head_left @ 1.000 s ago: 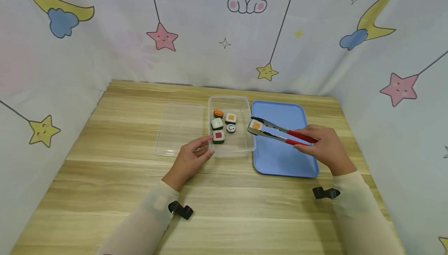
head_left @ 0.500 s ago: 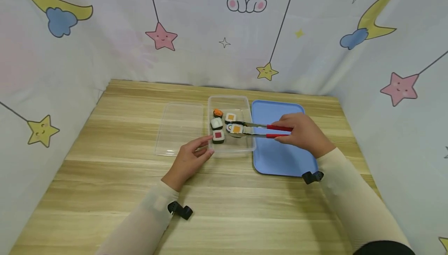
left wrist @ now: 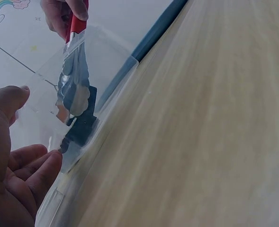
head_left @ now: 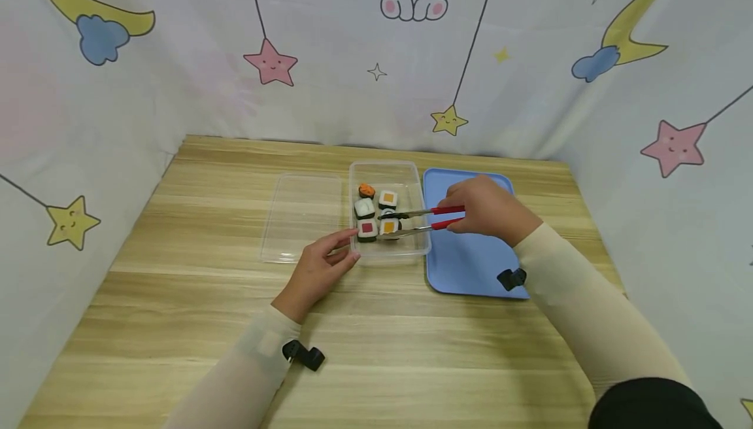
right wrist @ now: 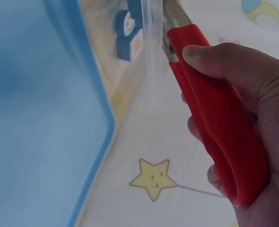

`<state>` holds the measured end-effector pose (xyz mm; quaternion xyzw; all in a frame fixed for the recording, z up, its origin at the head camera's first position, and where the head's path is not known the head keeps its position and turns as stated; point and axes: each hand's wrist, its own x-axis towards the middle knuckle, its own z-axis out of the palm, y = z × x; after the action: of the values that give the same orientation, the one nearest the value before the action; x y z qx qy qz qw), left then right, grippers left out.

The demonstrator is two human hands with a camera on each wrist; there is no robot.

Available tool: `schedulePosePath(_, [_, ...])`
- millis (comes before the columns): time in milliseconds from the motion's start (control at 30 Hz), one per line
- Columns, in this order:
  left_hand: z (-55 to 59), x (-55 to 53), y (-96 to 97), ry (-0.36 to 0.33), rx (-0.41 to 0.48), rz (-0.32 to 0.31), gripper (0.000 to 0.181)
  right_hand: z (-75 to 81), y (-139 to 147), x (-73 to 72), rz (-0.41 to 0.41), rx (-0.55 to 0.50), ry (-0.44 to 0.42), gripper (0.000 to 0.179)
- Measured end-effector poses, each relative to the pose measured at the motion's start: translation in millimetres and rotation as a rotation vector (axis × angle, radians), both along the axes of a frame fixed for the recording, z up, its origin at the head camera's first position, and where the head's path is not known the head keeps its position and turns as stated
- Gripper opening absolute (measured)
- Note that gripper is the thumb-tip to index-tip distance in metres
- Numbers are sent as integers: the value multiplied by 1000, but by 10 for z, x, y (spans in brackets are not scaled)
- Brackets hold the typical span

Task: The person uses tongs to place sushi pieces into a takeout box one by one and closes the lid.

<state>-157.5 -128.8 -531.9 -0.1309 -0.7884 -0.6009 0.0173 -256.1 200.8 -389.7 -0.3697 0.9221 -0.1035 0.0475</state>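
My right hand grips red-handled tongs, whose metal tips reach into a clear plastic container. Between the tips sits an orange-centred sushi piece, low in the container beside a red-centred sushi piece. Farther back are a white-topped sushi piece, an orange-topped one and another orange-centred piece. The tongs partly hide a round sushi roll. My left hand touches the container's front left corner with its fingertips; in the left wrist view those fingers meet the clear wall.
A blue tray stands against the container's right side, partly under my right arm. On the left a clear lid lies flat on the wooden table. A printed white curtain borders the back and sides.
My right hand has carried the orange-centred sushi piece in the tongs leftward from above the tray, then lowered it into the container's front right part. My left hand has stayed put.
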Motion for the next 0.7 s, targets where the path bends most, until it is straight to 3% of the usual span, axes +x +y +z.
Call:
schedulePosePath(200, [-3, 0, 13, 13, -7, 2, 46, 46, -105, 2, 46, 75, 22, 26])
schedulePosePath(400, [11, 1, 11, -1, -8, 1, 46, 79, -133, 26, 43, 117, 71, 28])
schedulePosePath(567, [14, 0, 10, -1, -9, 3, 46, 63, -43, 59, 27, 62, 101, 32])
schedulePosePath(700, [14, 3, 12, 11, -5, -1, 46, -10, 140, 119, -61, -39, 117, 40])
